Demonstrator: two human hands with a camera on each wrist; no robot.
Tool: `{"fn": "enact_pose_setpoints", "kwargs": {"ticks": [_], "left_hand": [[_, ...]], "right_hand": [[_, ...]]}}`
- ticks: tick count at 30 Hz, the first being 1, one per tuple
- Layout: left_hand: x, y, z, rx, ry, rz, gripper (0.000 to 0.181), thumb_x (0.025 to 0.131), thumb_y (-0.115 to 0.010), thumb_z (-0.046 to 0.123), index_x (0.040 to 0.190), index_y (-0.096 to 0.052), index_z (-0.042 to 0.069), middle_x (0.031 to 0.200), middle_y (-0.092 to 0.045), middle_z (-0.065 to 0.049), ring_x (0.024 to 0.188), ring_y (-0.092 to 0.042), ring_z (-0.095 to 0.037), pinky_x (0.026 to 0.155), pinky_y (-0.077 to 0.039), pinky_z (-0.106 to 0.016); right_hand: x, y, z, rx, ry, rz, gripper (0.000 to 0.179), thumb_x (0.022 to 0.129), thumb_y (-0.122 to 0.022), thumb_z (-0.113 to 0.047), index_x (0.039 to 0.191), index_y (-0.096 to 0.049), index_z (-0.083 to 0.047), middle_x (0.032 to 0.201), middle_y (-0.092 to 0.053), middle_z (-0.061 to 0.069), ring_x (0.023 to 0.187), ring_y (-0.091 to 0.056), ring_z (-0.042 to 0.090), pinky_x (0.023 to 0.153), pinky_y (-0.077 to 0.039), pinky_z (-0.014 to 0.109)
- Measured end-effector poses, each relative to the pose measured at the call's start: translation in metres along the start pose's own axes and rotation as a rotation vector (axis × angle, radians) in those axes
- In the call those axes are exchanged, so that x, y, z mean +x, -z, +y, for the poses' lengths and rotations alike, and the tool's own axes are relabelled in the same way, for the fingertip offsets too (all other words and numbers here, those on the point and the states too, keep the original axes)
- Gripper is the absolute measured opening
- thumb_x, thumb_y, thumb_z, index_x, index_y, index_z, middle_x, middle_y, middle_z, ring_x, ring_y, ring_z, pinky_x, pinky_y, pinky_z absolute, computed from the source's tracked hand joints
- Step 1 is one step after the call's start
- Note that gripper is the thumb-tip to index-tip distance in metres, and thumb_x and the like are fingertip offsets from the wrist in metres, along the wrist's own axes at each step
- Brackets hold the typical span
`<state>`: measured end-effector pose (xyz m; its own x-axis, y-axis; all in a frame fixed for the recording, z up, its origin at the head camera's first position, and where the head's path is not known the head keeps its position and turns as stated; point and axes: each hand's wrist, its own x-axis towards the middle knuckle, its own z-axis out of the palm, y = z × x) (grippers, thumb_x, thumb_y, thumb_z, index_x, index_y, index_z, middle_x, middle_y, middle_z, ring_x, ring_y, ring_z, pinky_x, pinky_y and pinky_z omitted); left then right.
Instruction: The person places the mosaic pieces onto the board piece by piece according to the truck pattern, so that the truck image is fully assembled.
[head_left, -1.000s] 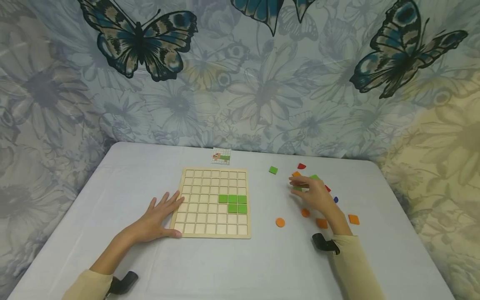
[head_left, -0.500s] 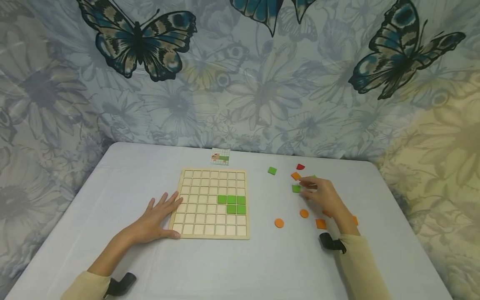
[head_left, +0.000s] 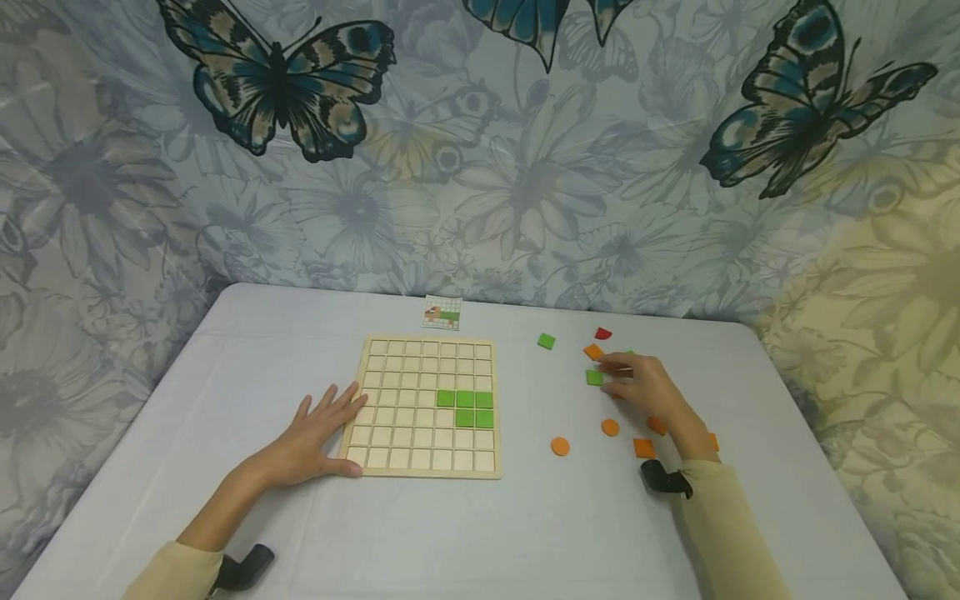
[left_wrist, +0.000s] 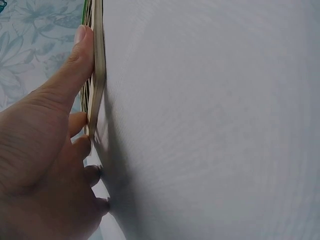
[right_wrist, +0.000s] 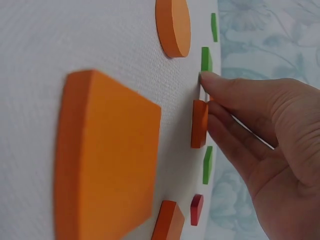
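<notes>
My left hand (head_left: 311, 446) lies spread at the left edge of a wooden grid board (head_left: 405, 476), its thumb at the near corner. In the left wrist view the thumb (left_wrist: 75, 62) presses along the board's side. Green square tiles (head_left: 465, 399) fill several cells at the board's right. My right hand (head_left: 643, 390) reaches low among loose tiles, thumb and fingertips apart. Just left of its fingertips is a green square tile (head_left: 594, 377). In the right wrist view the thumb tip is right by that tile (right_wrist: 206, 59), and the fingers overlap an orange tile (right_wrist: 199, 124).
A small picture card (head_left: 442, 312) lies behind the board. Around the right hand are another green tile (head_left: 546, 341), a red piece (head_left: 603, 333), an orange square (head_left: 593, 352), orange discs (head_left: 560, 447) and another orange square (head_left: 643, 448). A patterned cloth (head_left: 480, 208) hangs behind the table.
My right hand has moved a little to the right, off the green square tile, which now shows fully beside its fingertips. The left hand has stayed on the board's edge.
</notes>
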<state>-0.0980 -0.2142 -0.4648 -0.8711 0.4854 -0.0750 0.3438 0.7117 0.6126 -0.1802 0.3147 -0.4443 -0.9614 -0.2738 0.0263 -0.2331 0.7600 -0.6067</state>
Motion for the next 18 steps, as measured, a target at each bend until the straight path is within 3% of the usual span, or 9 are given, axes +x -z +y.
{"fn": "enact_pose_setpoints", "kwargs": {"ticks": [18], "left_hand": [[0.0003,0.0007,0.0003,0.005,0.005,-0.008,0.106,0.072,-0.078,0.055,0.153,-0.032,0.006,0.161,-0.015,-0.02,0.145,-0.003,-0.05,0.112,0.006,-0.067]], "right_hand": [[0.0052,-0.0001,-0.0035,-0.022,-0.013,-0.035,0.039,0.085,-0.074,-0.002,0.122,-0.064,0.006,0.112,-0.07,0.019,0.108,-0.064,0.039,0.091,-0.052,0.051]]}}
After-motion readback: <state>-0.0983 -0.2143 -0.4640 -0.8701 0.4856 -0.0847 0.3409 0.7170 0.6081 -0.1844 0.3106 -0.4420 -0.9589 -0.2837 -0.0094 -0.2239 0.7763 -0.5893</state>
